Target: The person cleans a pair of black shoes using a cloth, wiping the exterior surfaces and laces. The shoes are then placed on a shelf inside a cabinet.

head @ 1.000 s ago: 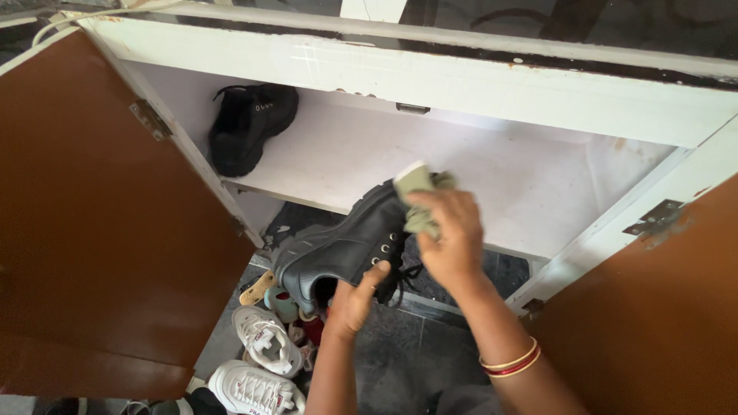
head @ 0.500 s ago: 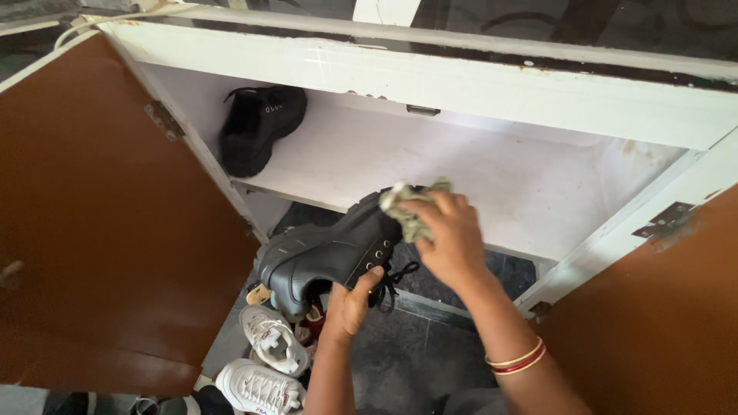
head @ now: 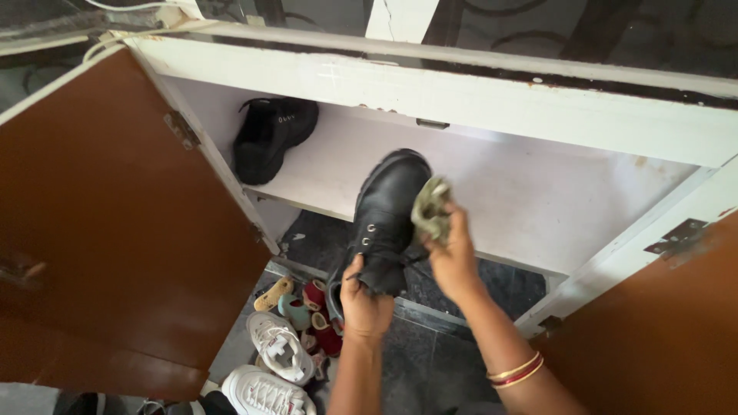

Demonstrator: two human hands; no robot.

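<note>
My left hand [head: 363, 301] grips a black lace-up boot [head: 388, 207] by its ankle opening and holds it toe-up in front of the cabinet. My right hand [head: 453, 257] clutches a crumpled greenish cloth [head: 431, 209] and presses it against the right side of the boot. A second black shoe [head: 270, 138] leans in the back left corner of the white shelf [head: 538, 207].
The white cabinet has two brown doors swung open, one at the left [head: 115, 230] and one at the right [head: 661, 330]. Below on the dark floor lie white sneakers [head: 275, 346] and several small colourful shoes [head: 307, 303].
The boot has turned from lying sideways with its toe to the left to standing toe-up. My left hand shifted its grip to the ankle opening, and the cloth moved onto the boot's right side.
</note>
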